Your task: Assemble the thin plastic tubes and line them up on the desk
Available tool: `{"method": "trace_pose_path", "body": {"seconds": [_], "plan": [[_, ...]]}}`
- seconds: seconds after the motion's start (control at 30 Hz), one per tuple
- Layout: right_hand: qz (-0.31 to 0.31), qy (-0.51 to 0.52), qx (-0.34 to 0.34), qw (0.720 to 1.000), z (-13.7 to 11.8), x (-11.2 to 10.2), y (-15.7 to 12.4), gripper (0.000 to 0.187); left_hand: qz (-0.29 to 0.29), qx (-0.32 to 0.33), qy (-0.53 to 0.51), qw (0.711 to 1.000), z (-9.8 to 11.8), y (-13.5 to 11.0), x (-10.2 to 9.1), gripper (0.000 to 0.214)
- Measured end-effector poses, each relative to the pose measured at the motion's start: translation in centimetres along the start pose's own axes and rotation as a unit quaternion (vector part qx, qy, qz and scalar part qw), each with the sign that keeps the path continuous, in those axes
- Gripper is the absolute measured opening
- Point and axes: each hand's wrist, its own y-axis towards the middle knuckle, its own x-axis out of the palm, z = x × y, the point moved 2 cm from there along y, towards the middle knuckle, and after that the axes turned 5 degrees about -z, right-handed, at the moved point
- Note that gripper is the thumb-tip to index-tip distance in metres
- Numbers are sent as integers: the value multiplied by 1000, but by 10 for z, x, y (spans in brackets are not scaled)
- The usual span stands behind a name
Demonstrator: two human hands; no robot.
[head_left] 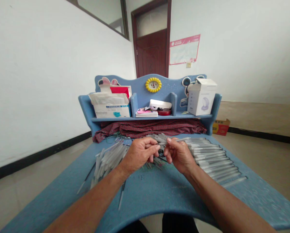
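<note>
Over the middle of a blue desk, my left hand and my right hand meet, both with fingers curled. My right hand pinches a thin grey pen tube that points to the right. My left hand's fingers close near the same spot on something I cannot make out. A loose heap of grey pen tubes lies to the left of my left hand. To the right of my right hand, a neat row of pen tubes lies side by side.
A blue shelf at the desk's back holds a box of papers, a yellow clock and a white carton. A red checked cloth lies under it. A brown door stands behind.
</note>
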Motion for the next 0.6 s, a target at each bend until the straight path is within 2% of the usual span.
{"method": "trace_pose_path", "body": {"seconds": [0.13,0.3,0.4,0.5,0.6], "plan": [[1,4,-1,1000,0,0,0,32,9,-12,-33,999,1,0,0,29],[1,1,-1,1000,0,-1,0,30,-14,-13,-3,1000,3,0,1,26],[-6,1,-3,1000,0,-1,0,30,-8,-15,-20,1000,2,0,0,20],[-8,0,-6,1000,0,-1,0,30,2,-20,-42,999,1,0,0,31],[-5,-1,-6,1000,-1,-1,0,30,-11,-20,-23,999,2,1,0,24]]}}
